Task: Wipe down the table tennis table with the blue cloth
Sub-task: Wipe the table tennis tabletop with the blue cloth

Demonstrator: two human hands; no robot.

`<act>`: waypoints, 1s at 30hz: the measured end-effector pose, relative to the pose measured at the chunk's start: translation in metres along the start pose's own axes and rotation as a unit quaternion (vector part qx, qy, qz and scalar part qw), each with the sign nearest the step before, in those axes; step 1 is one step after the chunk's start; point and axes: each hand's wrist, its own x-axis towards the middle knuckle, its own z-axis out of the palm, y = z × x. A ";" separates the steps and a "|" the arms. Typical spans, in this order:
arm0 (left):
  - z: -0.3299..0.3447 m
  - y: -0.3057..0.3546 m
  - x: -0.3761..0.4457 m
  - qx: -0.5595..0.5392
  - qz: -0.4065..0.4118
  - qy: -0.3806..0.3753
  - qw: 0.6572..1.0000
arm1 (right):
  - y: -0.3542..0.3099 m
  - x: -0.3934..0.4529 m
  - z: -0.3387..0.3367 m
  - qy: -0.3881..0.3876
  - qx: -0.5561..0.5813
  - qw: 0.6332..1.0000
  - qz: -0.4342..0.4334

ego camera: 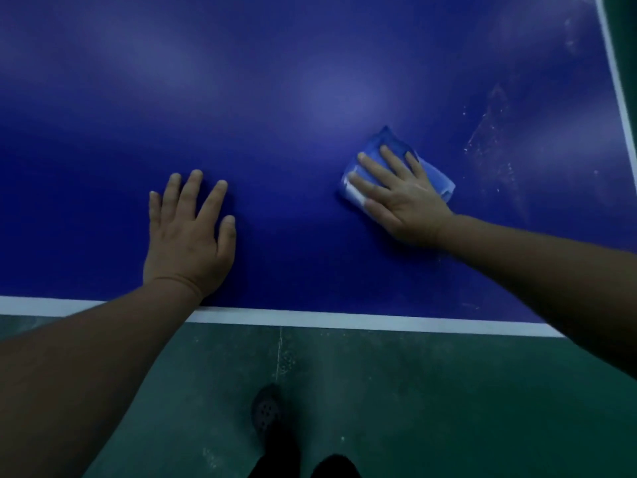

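Wiping underway: right hand [400, 194], fingers flat, presses folded blue cloth [389, 157] onto dark-blue counter [275, 98]; left hand [189, 232] braces open-palmed. Next: sweep toward white specks [489, 132] at 3 o'clock.

- Table tennis table [275, 81]: broad blue surface, open across the upper left and centre of the frame.
- Left hand [188, 232]: flat on the surface, lower left of centre; blocks passage there.
- Right hand [401, 194] on blue cloth [437, 177]: occupies right of centre.
- Open lane between the two hands.
- White edge lines bound the surface at bottom and far right.
- Green floor [431, 391]: lower frame; dark shoe [267, 414] at bottom centre.
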 end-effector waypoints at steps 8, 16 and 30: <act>-0.001 0.000 0.000 -0.004 -0.002 -0.014 1.000 | -0.022 -0.092 0.017 -0.083 -0.049 0.959 -0.266; -0.002 0.001 0.000 -0.003 0.002 -0.007 1.000 | -0.052 -0.002 0.014 0.011 -0.016 1.000 -0.015; 0.001 0.001 0.000 -0.001 0.003 -0.003 1.000 | -0.086 0.022 0.008 0.010 0.034 0.984 0.173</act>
